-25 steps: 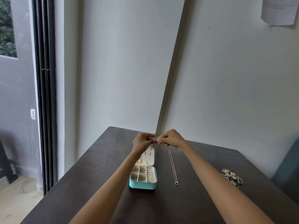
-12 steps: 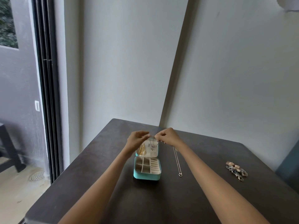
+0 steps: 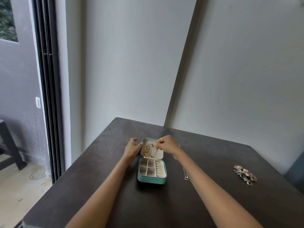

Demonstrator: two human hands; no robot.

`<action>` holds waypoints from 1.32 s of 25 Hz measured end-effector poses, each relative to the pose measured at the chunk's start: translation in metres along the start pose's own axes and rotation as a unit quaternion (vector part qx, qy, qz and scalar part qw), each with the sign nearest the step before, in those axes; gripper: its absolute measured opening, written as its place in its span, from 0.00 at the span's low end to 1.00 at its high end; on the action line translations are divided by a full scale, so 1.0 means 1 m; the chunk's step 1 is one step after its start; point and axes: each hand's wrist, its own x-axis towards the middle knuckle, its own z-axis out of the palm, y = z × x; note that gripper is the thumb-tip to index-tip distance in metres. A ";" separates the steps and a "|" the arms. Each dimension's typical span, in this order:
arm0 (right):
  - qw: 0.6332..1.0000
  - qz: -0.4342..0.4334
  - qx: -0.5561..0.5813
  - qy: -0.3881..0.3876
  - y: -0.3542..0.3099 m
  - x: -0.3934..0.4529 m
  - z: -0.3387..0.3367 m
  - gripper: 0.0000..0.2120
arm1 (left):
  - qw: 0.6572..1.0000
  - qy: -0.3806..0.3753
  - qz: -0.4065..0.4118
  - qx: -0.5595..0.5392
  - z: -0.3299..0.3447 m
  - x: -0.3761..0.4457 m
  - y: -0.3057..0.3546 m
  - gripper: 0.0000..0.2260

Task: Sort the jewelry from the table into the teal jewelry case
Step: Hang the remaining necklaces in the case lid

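Observation:
The teal jewelry case (image 3: 151,179) lies open in the middle of the dark table (image 3: 164,203). Its cream lid (image 3: 159,154) stands up at the back, with gold pieces (image 3: 146,151) hanging inside. My right hand (image 3: 166,143) pinches a thin chain necklace (image 3: 154,149) against the inside of the lid. My left hand (image 3: 132,148) rests at the lid's left edge with relaxed fingers, thumb touching the rim. A second thin necklace (image 3: 185,174) with a small ring pendant lies on the table right of the case, partly hidden by my right forearm.
A cluster of mixed jewelry (image 3: 245,174) lies at the table's right side. Walls stand close behind the table. A sliding glass door (image 3: 47,96) is on the left, past the table's left edge.
My hands came down from above the case to its lid. The left hand let go of the chain and moved to the lid's left edge; the right still pinches it.

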 end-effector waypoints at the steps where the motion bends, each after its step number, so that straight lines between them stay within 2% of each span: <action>1: 1.000 0.003 -0.005 0.004 0.001 0.004 0.003 0.06 | 1.000 0.004 0.003 -0.008 0.000 0.002 -0.002 0.24; 6: 0.996 0.011 -0.077 0.033 0.003 0.018 0.013 0.07 | 0.997 0.024 0.049 -0.048 0.003 0.001 -0.010 0.18; 15: 0.970 -0.055 -0.218 0.094 -0.004 0.028 0.018 0.07 | 0.992 0.011 0.108 -0.071 0.006 0.004 -0.019 0.16; 20: 0.912 -0.168 -0.345 0.144 0.004 0.028 0.021 0.10 | 0.985 0.003 0.131 -0.110 0.004 -0.002 -0.016 0.13; 22: 0.888 -0.190 -0.389 0.154 0.007 0.030 0.021 0.05 | 0.984 0.005 0.138 -0.114 0.004 -0.002 -0.017 0.14; 23: 0.883 -0.195 -0.400 0.151 0.007 0.030 0.021 0.05 | 0.983 0.004 0.141 -0.120 0.004 -0.002 -0.018 0.14; 25: 0.874 -0.210 -0.412 0.148 0.010 0.033 0.021 0.11 | 0.981 -0.004 0.147 -0.130 0.003 -0.003 -0.018 0.14; 33: 0.877 -0.253 -0.384 0.142 0.012 0.035 0.018 0.17 | 0.972 -0.018 0.159 -0.169 0.001 -0.006 -0.018 0.15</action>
